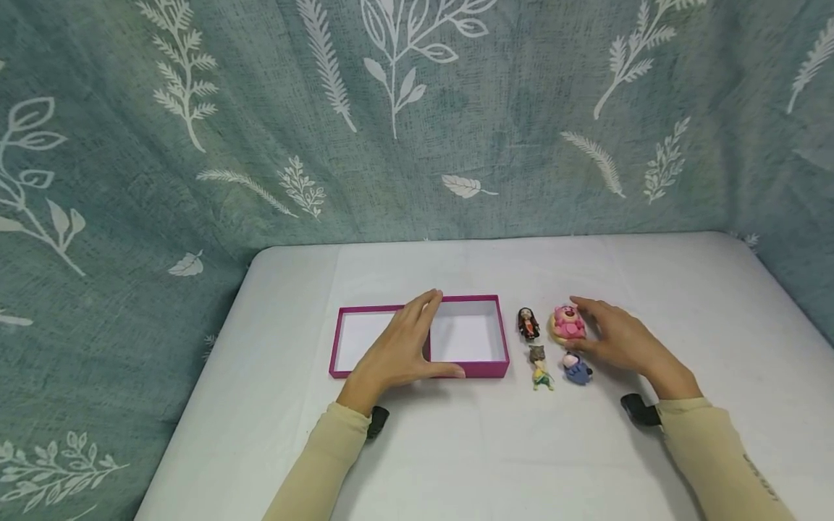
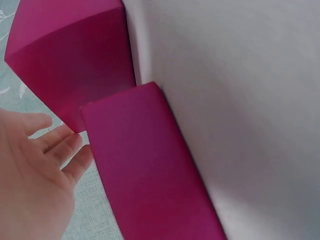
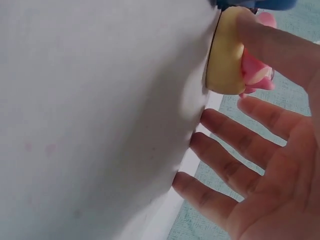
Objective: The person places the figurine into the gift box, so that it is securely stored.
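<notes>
Two shallow open boxes with magenta walls and white insides, the left box point(image 1: 334, 344) and the right box point(image 1: 504, 340), stand side by side. My left hand point(image 1: 407, 336) spans where they meet, thumb along the front wall, fingertips at the far rim. Its spread fingers show beside the magenta walls in the left wrist view. My right hand point(image 1: 615, 336) is at a pink bear figurine point(image 1: 569, 323) on a yellow round base point(image 3: 226, 55). The thumb touches the base; the index fingertip is close by the figurine's other side, and the other fingers are spread straight.
Left of the bear stands a dark-haired doll figurine point(image 1: 528, 325). Nearer are a small figurine with a grey-brown head and green bottom point(image 1: 540, 367) and a blue figurine point(image 1: 576, 369). All are on a white-covered table point(image 1: 495, 449) before a green leaf-print cloth point(image 1: 456, 181).
</notes>
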A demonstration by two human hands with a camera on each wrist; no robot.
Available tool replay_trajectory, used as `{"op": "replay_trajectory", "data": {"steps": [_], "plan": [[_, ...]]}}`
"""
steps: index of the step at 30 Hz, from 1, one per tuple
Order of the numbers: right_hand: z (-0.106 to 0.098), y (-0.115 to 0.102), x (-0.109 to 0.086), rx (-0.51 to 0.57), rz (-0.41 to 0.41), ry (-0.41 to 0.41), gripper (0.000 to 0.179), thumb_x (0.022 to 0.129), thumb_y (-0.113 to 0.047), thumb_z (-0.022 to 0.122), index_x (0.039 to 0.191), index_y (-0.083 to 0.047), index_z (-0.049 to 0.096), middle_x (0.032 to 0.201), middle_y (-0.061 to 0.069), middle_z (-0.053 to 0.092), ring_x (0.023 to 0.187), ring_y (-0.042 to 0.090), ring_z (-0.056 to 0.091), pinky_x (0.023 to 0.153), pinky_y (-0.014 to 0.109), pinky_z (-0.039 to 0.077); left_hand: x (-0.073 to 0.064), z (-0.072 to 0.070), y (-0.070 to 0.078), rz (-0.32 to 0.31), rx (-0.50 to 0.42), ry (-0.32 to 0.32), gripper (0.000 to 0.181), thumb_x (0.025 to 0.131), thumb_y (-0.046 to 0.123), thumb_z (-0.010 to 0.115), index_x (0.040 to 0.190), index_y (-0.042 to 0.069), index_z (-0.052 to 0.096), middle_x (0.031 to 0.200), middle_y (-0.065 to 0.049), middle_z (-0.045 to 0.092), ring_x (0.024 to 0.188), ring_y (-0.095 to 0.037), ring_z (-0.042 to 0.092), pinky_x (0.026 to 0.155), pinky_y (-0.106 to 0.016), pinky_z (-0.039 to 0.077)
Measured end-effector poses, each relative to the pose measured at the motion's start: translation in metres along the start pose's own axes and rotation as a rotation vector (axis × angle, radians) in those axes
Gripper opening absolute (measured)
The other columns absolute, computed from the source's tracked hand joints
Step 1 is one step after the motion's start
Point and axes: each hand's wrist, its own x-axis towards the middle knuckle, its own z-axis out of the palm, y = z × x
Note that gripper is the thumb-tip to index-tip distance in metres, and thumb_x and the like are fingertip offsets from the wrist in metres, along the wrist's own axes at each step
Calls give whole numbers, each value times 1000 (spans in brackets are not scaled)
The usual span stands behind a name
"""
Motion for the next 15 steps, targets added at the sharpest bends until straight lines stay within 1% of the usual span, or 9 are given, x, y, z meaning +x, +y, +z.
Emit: {"op": "replay_trajectory", "data": {"steps": [3,7,10,15], "plan": [[0,0,1,9,8,-7,83,82,-30,79,144,7,39,136,35,48,122,54,47,99,66,39,0,1,0,-2,-1,6,123,70,81,64,159,14,11,163,-2,17,150,-19,20,121,-44,23],[-2,0,2,12,15,-28,86,80,-33,80,145,6,39,133,35,50,121,53,49,97,65,40,0,2,-1,-14,0,8,121,71,78,66,159,14,12,164,-1,13,150,-17,17,121,-44,23],[-5,-1,4,28,21,-48,87,79,-33,81,145,7,39,134,35,50,123,52,47,100,65,39,0,2,-1,-28,4,6,120,71,77,67,159,15,12,165,1,11,150,-15,16,121,-42,23],[-7,-2,5,54,36,-68,85,79,-29,81,143,8,40,136,36,48,126,53,44,102,66,36,-1,2,-2,-29,2,5,120,72,74,69,159,13,13,165,0,11,150,-16,17,121,-44,24]]}}
